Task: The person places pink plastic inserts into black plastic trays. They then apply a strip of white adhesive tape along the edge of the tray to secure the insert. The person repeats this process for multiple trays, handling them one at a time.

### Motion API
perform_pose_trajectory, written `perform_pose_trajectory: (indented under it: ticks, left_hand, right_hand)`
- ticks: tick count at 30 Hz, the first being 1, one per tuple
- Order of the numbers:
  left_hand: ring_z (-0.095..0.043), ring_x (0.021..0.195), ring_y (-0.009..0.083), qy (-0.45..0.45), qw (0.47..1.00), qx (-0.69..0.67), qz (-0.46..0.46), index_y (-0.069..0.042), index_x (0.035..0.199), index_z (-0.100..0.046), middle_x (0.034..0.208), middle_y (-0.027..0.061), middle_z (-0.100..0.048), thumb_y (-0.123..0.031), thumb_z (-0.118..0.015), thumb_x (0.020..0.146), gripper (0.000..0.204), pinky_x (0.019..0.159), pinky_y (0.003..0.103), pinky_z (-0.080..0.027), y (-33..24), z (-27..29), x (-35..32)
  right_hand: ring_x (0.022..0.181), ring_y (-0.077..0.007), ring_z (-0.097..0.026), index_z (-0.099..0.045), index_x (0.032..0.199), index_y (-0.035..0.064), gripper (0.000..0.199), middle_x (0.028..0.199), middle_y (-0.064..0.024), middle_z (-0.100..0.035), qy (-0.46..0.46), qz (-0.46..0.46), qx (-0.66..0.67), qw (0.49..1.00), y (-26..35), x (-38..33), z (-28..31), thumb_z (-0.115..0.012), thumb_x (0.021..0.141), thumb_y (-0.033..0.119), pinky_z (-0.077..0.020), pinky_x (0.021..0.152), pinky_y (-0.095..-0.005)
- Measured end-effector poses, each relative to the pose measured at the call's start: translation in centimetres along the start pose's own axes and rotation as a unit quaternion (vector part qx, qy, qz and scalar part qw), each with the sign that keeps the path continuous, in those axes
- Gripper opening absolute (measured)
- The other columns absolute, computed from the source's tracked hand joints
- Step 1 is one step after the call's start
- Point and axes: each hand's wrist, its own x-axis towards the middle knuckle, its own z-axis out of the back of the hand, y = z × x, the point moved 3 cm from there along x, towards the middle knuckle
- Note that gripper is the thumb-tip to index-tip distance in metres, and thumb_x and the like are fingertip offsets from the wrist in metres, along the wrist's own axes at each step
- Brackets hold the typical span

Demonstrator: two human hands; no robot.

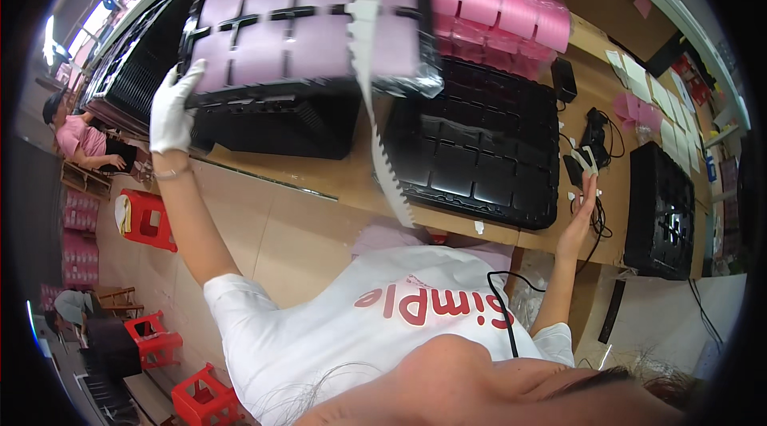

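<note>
While the white-gloved left hand (pixel 172 110) clamps its grip on the near corner of a black moulded tray (pixel 307 23), that tray is lifted and tilted above a stack of matching black trays (pixel 280 126) on the wooden tabletop (pixel 343 178). Pale pink rectangular pieces sit in the lifted tray's grid of pockets, matte and flat, divided by black ribs. A white strip with a saw-toothed edge (pixel 383 146) hangs down from the tray, reaching past the tabletop's front edge.

The right hand (pixel 586 186) rests at the tabletop's front edge, bare, fingers curled around a small white object (pixel 586 158); its grip looks closed on it, though the object is too small to make out. Just beside it lie a tangle of black cable (pixel 598 134) and a glossy black tray with empty square pockets (pixel 475 146). Behind that tray sits a bundle of shiny pink wrapped packs (pixel 503 7). Another black tray (pixel 659 210) stands further right, with a gap of bare wood between the two. Below the tabletop edge, the tiled floor (pixel 272 234) lies open, with red plastic stools (pixel 148 218) at its far side.
</note>
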Motion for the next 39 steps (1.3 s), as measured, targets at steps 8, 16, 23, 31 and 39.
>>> perform_pose_trajectory:
  ticks: [8, 16, 23, 31, 39]
  left_hand:
    - [-0.062, 0.103, 0.0106, 0.006, 0.994, 0.035, 0.105, 0.001, 0.132, -0.054, 0.119, 0.0074, -0.068, -0.021, -0.074, 0.085, 0.055, 0.091, 0.028, -0.046, 9.9, 13.3, 9.9]
    - [-0.059, 0.116, 0.0295, 0.077, 0.894, 0.285, -0.337, -0.007, 0.123, -0.062, 0.122, 0.0172, -0.063, -0.028, -0.063, 0.094, 0.036, 0.101, 0.035, -0.044, 1.6, -7.9, -0.5]
    - [-0.061, 0.116, 0.0252, 0.119, 0.809, 0.399, -0.415, -0.009, 0.112, -0.069, 0.116, 0.0103, -0.069, -0.028, -0.067, 0.09, 0.029, 0.103, 0.041, -0.043, 3.7, -9.6, -5.9]
    - [-0.064, 0.109, 0.0259, 0.134, 0.797, 0.387, -0.443, -0.005, 0.108, -0.07, 0.116, 0.0095, -0.069, -0.028, -0.072, 0.085, 0.032, 0.103, 0.039, -0.044, 3.6, -9.5, -4.6]
    - [-0.065, 0.105, 0.0299, 0.118, 0.813, 0.375, -0.43, -0.005, 0.104, -0.068, 0.111, 0.0111, -0.07, -0.021, -0.08, 0.075, 0.034, 0.096, 0.041, -0.048, 3.4, -9.5, -4.3]
  right_hand:
    - [0.144, -0.0282, -0.029, -0.024, 0.153, 0.0051, 0.068, 0.154, -0.0163, -0.033, 0.057, -0.027, 0.032, 0.997, -0.2, 0.6, -3.1, -0.017, 0.105, 0.052, -0.0214, 0.117, -0.0443]
    - [0.144, -0.0279, -0.029, -0.026, 0.152, 0.0037, 0.065, 0.153, -0.0159, -0.035, 0.032, -0.015, 0.0, 0.999, 0.4, 0.7, -3.3, -0.021, 0.105, 0.048, -0.0223, 0.117, -0.0444]
    - [0.141, -0.0279, -0.033, -0.027, 0.152, 0.0027, 0.067, 0.151, -0.0168, -0.038, 0.054, -0.014, 0.013, 0.998, 0.8, 0.1, -3.3, -0.022, 0.105, 0.05, -0.0249, 0.115, -0.0437]
    - [0.139, -0.0269, -0.038, -0.032, 0.149, 0.0027, 0.067, 0.147, -0.0164, -0.043, 0.108, 0.027, 0.026, 0.993, 2.3, 0.9, -5.1, -0.018, 0.105, 0.051, -0.0309, 0.113, -0.0426]
    - [0.134, -0.0273, -0.044, -0.041, 0.143, -0.0022, 0.063, 0.141, -0.0184, -0.049, 0.163, 0.024, 0.061, 0.984, 3.4, 0.4, -6.7, -0.024, 0.105, 0.045, -0.0318, 0.112, -0.0412]
